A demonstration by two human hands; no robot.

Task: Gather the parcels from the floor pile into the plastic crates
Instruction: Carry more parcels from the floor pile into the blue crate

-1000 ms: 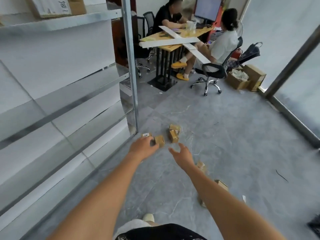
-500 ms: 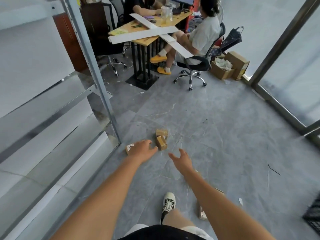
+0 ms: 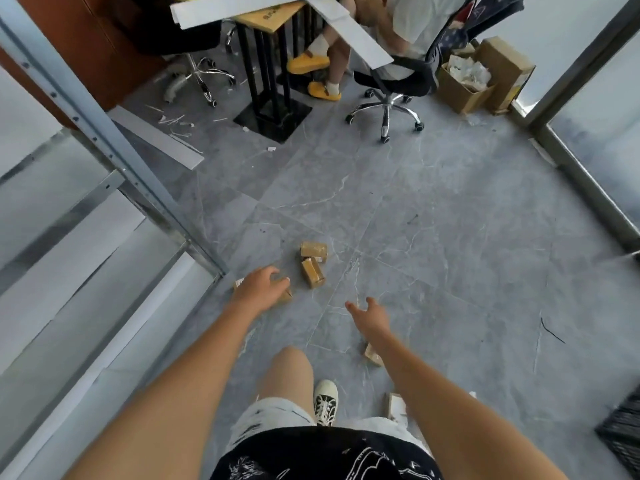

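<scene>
Near right: 2 parcels on the floor (image 3: 450, 244), one (image 3: 394, 407) beside the right forearm, one (image 3: 372, 355) partly under the wrist. Black crate (image 3: 623, 431) at the right edge. Right hand (image 3: 369, 315) hovers, fingers spread, holding nothing. Left hand (image 3: 258, 289) curls over a parcel (image 3: 282, 294) by the shelf post (image 3: 104, 143). Just beyond: 2 more parcels, (image 3: 312, 273) and (image 3: 313, 250), touching. Far: worktop (image 3: 273, 15), seated person (image 3: 412, 15).

Small brown taped parcels (image 3: 312, 271) lie scattered on grey floor (image 3: 450, 237).
</scene>
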